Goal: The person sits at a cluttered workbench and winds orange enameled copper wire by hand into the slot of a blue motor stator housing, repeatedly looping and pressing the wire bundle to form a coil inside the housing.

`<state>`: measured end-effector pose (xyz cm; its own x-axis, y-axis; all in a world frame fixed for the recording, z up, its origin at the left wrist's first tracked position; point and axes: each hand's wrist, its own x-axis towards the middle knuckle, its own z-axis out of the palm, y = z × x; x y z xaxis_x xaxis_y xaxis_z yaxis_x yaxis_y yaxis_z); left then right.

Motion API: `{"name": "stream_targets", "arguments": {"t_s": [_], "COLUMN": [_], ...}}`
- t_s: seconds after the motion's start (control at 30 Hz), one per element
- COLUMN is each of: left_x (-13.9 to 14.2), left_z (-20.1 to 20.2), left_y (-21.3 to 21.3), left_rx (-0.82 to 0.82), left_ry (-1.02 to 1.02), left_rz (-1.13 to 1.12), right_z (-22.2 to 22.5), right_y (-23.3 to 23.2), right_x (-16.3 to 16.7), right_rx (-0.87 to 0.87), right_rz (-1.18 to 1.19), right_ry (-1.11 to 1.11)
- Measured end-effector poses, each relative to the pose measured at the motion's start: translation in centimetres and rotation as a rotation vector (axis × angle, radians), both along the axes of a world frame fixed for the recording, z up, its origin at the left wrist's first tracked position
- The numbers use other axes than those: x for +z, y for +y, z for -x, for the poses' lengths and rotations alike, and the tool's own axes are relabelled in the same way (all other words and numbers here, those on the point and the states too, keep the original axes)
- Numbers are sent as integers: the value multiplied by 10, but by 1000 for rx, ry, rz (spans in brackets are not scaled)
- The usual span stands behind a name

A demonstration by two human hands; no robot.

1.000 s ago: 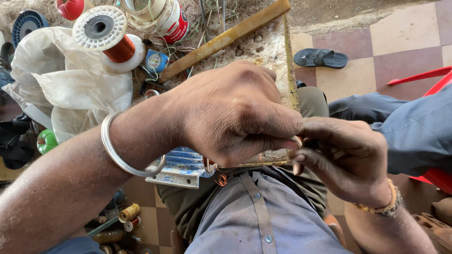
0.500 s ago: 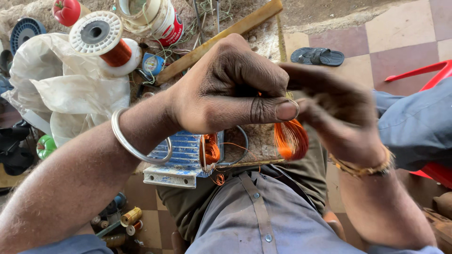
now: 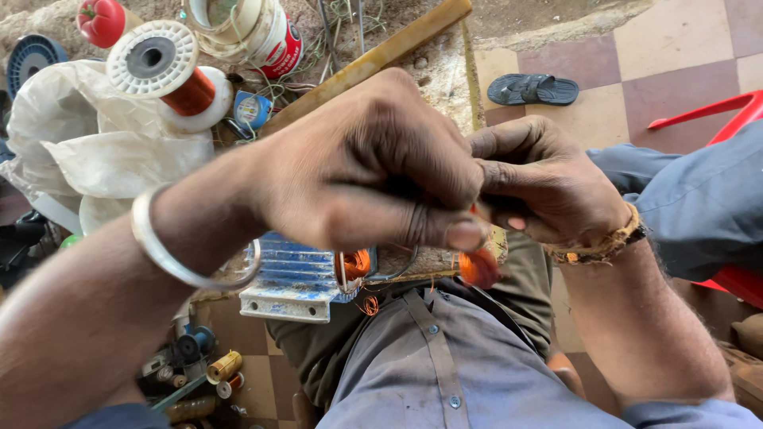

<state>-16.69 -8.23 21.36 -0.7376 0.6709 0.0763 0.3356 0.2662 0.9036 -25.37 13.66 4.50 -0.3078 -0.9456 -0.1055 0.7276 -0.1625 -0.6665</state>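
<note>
I am holding my two hands close together over my lap. My left hand [image 3: 373, 171] is lying in front, with the fingers curled in and pressed together; the thumb [image 3: 445, 232] is stretching to the right and pressing against the fingers of my right hand [image 3: 540, 187]. My right hand is also closed, the fingers folded tight, and between both hands I am pinching a thin orange copper wire [image 3: 475, 211]. I cannot tell exactly which fingertips are gripping it, because my left hand is hiding them.

Just below my hands a small bundle of copper winding [image 3: 478, 268] is hanging, near my right wrist. The blue finned motor housing [image 3: 294, 274] is resting on my lap under my left hand, and more copper coil [image 3: 355, 264] is showing inside its open end. I am wearing a silver bangle [image 3: 171, 254] on my left wrist and a woven thread band [image 3: 596, 246] on my right wrist.

Farther away on the ground a white spool of copper wire [image 3: 167, 67] is lying beside a white plastic bag [image 3: 87, 151]. A yellow wooden stick [image 3: 373, 59] is lying slanted behind my hands, and a dark sandal [image 3: 532, 89] is lying on the tiled floor [image 3: 675, 48].
</note>
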Motion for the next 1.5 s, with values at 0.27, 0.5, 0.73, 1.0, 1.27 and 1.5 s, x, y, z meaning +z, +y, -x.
{"name": "stream_targets", "arguments": {"t_s": [0.27, 0.5, 0.73, 1.0, 1.27, 1.5], "left_x": [26, 40, 32, 20, 15, 16], "left_z": [-10, -20, -18, -11, 1, 5], "left_y": [4, 15, 11, 20, 20, 11], "left_rx": [-245, -598, -696, -753, -846, -770], "left_ry": [176, 539, 1102, 1115, 1232, 1428], "left_rz": [616, 1384, 1663, 1740, 1729, 1722], "right_z": [-5, 0, -18, -32, -45, -65], "right_y": [-17, -18, -8, -8, -9, -15], "right_x": [27, 45, 45, 13, -9, 8], "right_rx": [-71, -193, -351, -455, -486, -768], "right_rz": [7, -47, -51, -23, 225, 114], "right_ry": [228, 522, 563, 365, 252, 450]}}
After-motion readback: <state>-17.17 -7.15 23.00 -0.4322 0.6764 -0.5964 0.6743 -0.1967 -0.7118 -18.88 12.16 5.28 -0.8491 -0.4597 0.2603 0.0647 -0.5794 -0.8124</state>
